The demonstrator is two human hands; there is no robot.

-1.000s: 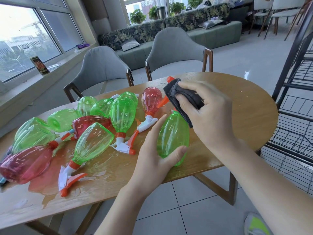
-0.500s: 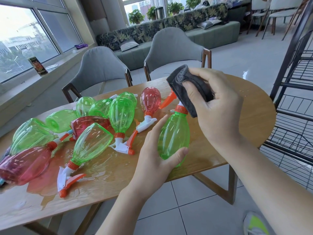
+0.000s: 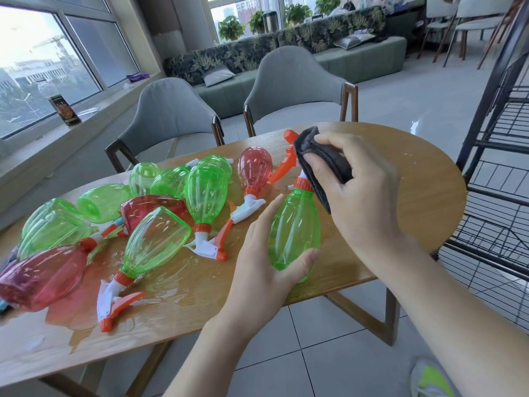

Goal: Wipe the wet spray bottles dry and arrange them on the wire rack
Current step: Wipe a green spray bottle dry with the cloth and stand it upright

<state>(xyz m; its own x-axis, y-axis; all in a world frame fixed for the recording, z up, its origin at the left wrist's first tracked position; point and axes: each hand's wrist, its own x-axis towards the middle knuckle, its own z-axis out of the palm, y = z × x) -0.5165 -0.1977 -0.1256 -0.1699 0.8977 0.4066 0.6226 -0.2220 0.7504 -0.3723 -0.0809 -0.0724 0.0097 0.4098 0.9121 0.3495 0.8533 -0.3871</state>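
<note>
Grey cloth (image 3: 323, 164) hides the held green bottle's (image 3: 294, 227) spray head.

We see two grey chairs (image 3: 174, 116) (image 3: 294, 81) pushed up to the far side of the wooden counter (image 3: 415, 179). Behind them a long green sofa (image 3: 357, 57) carries cushions, with potted plants (image 3: 230, 27) above it. A dark can (image 3: 64, 110) stands on the windowsill.

Spray bottles (image 3: 160, 213) lie clustered on the table's (image 3: 415, 196) left half; the wire rack (image 3: 503, 179) stands to its right.
</note>
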